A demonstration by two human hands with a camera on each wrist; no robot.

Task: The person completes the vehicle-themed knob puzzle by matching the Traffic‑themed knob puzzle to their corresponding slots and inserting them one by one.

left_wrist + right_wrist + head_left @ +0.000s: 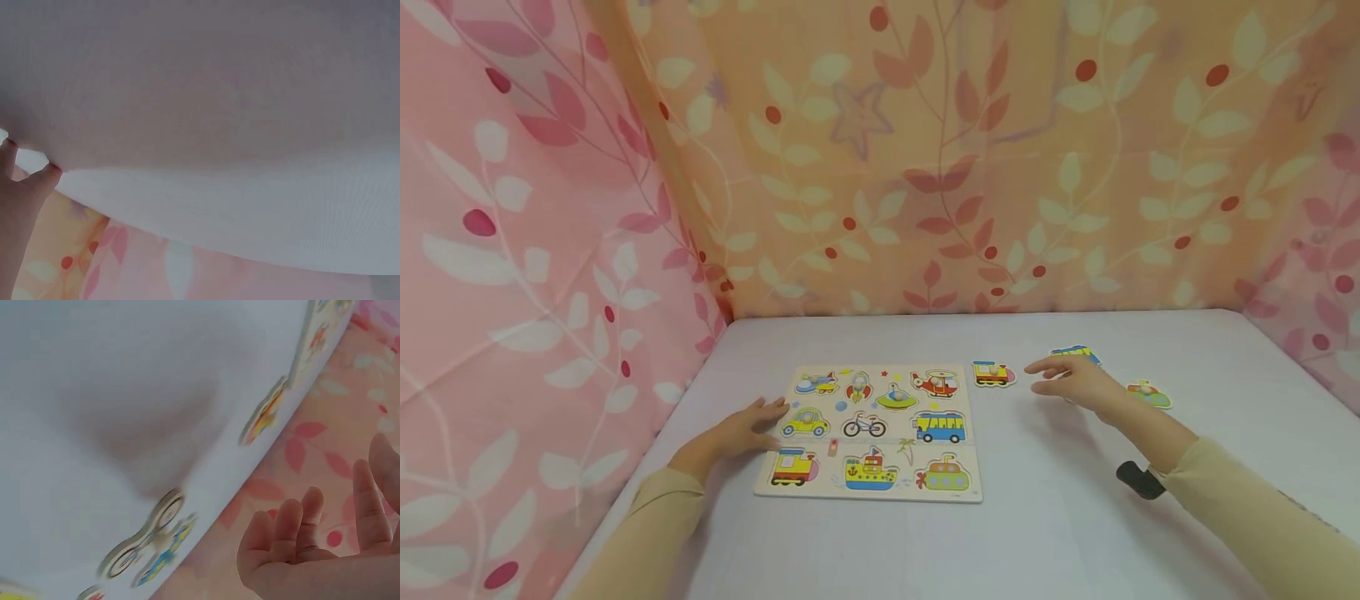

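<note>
A flat wooden puzzle board (868,427) with printed vehicles lies on the table. My left hand (733,433) is at its left edge, fingers spread and fingertips right at the rim. Several pieces with knobs sit in the board, among them a green car (805,422) and a rocket (858,388). My right hand (1078,385) hovers over the table to the right, fingers loosely bent and holding nothing. Near its fingertips lies a train piece (993,373); a bus piece (1086,354) shows partly behind it. The right wrist view also shows a bicycle piece (142,537), hidden in the head view.
A submarine piece (1148,394) lies right of my right hand. The table's white cover (880,550) runs back to a leafy orange curtain (925,167), with a pink curtain (550,250) along the left side. A black device (1141,481) sits at the right wrist.
</note>
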